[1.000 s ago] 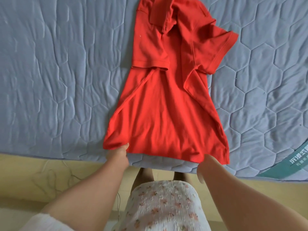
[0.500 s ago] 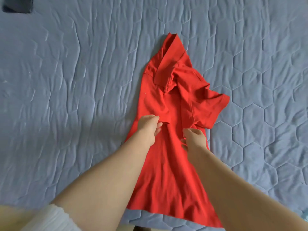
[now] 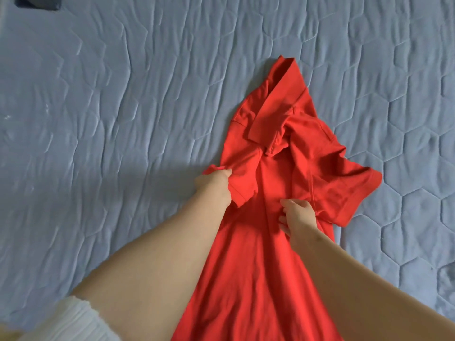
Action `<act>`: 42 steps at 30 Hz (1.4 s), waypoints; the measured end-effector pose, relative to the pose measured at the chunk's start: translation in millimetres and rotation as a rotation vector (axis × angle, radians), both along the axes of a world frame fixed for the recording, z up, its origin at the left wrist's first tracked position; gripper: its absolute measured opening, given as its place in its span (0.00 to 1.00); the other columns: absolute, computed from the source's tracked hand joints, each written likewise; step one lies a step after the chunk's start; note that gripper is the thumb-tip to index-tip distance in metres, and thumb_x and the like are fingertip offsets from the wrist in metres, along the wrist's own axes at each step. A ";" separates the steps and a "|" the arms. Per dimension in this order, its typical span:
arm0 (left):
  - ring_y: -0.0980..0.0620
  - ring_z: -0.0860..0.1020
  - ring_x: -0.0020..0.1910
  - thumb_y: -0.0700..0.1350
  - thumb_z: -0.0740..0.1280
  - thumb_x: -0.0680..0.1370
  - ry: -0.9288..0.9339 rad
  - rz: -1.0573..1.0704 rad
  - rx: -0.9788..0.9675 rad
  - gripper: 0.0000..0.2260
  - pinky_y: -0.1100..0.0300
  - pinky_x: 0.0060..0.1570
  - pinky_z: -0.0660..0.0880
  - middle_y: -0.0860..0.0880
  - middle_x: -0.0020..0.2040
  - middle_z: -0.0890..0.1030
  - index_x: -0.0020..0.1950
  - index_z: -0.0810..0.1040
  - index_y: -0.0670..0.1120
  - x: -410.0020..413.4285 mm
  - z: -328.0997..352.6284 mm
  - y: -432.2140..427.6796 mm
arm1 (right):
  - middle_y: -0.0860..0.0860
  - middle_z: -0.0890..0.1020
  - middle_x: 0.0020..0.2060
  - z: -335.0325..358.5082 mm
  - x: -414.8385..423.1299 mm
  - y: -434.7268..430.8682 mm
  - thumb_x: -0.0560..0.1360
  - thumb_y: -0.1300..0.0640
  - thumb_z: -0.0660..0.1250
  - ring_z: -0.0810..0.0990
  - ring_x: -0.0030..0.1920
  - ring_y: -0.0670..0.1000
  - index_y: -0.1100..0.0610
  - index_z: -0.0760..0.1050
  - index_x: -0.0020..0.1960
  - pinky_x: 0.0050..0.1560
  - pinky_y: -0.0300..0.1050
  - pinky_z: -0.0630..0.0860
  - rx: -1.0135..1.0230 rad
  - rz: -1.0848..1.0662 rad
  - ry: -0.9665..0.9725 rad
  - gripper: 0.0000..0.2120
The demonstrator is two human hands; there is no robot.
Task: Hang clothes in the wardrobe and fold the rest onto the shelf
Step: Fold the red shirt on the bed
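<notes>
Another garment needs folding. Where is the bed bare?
Wide bare quilt left of the red shirt, up to the dark object in the far corner; a narrower patch right of its sleeve. Crowded mid-shirt, where the left hand and right hand grip fabric.

The red shirt runs off the frame at 6 o'clock, its hem unseen. Its fabric hides the left hand's fingertips. At 11 o'clock, a dark object is cropped and unidentifiable.
</notes>
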State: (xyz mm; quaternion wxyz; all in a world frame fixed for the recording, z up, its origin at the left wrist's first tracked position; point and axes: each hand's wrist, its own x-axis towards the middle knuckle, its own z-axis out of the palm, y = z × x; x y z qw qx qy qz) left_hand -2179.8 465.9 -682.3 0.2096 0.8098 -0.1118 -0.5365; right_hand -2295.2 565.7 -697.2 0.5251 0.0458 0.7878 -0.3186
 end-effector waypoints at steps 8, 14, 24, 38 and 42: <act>0.42 0.77 0.56 0.43 0.69 0.74 -0.666 -0.478 -0.491 0.13 0.56 0.54 0.68 0.39 0.56 0.79 0.56 0.76 0.38 84.2 33.9 -97.4 | 0.51 0.74 0.37 0.6 18.9 -30.3 0.74 0.57 0.63 0.70 0.33 0.50 0.52 0.70 0.52 0.38 0.45 0.69 -0.026 0.034 0.036 0.07; 0.40 0.67 0.67 0.38 0.61 0.78 -0.678 -0.490 -0.229 0.25 0.52 0.66 0.63 0.40 0.70 0.65 0.74 0.59 0.46 89.7 19.1 -116.3 | 0.52 0.76 0.48 -2.8 11.1 -40.1 0.73 0.58 0.63 0.74 0.39 0.52 0.51 0.68 0.66 0.48 0.48 0.70 -0.092 0.142 0.158 0.21; 0.44 0.76 0.55 0.41 0.64 0.76 -0.374 -1.043 -0.412 0.10 0.57 0.54 0.68 0.43 0.54 0.79 0.57 0.76 0.46 -30.6 -8.6 -34.5 | 0.61 0.71 0.59 8.9 -42.1 -22.7 0.73 0.60 0.61 0.72 0.57 0.62 0.57 0.69 0.61 0.55 0.48 0.66 0.003 0.044 0.624 0.16; 0.52 0.76 0.41 0.43 0.69 0.75 0.109 -0.200 -0.144 0.13 0.64 0.46 0.75 0.49 0.55 0.79 0.59 0.77 0.44 -125.1 7.0 -43.2 | 0.51 0.68 0.25 10.4 -126.2 6.5 0.74 0.64 0.64 0.66 0.21 0.46 0.54 0.64 0.35 0.21 0.35 0.62 -0.144 -0.402 0.041 0.13; 0.45 0.79 0.47 0.43 0.70 0.73 -0.243 -0.473 -0.546 0.07 0.51 0.53 0.75 0.42 0.50 0.81 0.49 0.79 0.43 -148.5 19.0 -47.3 | 0.51 0.76 0.29 15.4 -150.5 21.7 0.72 0.61 0.62 0.74 0.28 0.49 0.50 0.66 0.37 0.40 0.50 0.72 -0.147 -0.592 0.329 0.09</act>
